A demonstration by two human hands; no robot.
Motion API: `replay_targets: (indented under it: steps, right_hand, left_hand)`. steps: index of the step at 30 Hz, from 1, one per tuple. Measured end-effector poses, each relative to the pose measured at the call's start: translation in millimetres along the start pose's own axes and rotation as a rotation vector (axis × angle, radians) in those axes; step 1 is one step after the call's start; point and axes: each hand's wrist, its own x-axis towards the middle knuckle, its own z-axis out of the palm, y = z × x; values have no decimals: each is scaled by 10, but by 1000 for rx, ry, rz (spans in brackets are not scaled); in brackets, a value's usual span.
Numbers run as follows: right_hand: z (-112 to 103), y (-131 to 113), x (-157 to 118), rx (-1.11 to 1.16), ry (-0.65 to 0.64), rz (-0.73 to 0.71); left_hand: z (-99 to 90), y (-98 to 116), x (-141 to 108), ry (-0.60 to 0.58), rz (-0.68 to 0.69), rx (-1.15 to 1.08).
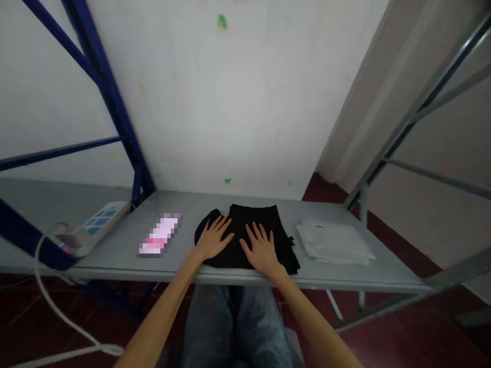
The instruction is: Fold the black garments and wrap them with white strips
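Black folded fabric [240,255] lies on the grey tabletop, near its front edge. Flat on the left part of the fabric rests my left hand [214,239], its fingers spread. My right hand [263,249] lies on the right part, palm down with the fingers apart. The two hands do not touch each other. Jagged edges of the cloth show to the right of my right hand. What lies beneath my palms is hidden.
A stack of whitish plastic bags [333,241] is on the right. Toward the left are a pixelated flat object [160,235] and a white power strip [102,225] with a cable [49,296]. Blue posts [111,97] and grey metal bars [406,122] flank the grey tabletop [176,202].
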Motion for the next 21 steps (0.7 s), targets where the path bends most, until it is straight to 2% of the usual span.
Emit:
replay_targets:
  steps: [2,4,5,7,9,11,13,18,21]
  right_hand:
    - [10,-4,4,-9,-3,3]
    - [20,-3,8,-9,-5,4]
    - [24,-1,9,-7,-6,3]
    - [28,2,8,-4,0,2]
    - [28,4,4,-4,7,5]
    - [27,5,-2,-2,12,7]
    - [27,5,-5,2,15,6]
    - [24,2,-7,11,16,5]
    - [15,-4,-9,19,24,10]
  left_hand:
    - [-84,32,-24,65,15,-72]
    - [-207,21,-76,219,-9,-111]
    - [-279,-11,-113,320,-63,-99]
    - [-421,-124,-195,511,-257,21]
    - [-528,-274,-272,602,-452,171]
    - [-571,-415,-327,599,-572,291]
    - [-557,-514,-356,561,-632,367]
    - [-472,-558,-366,476,-655,404]
    - [-479,-533,-401,475,-655,394]
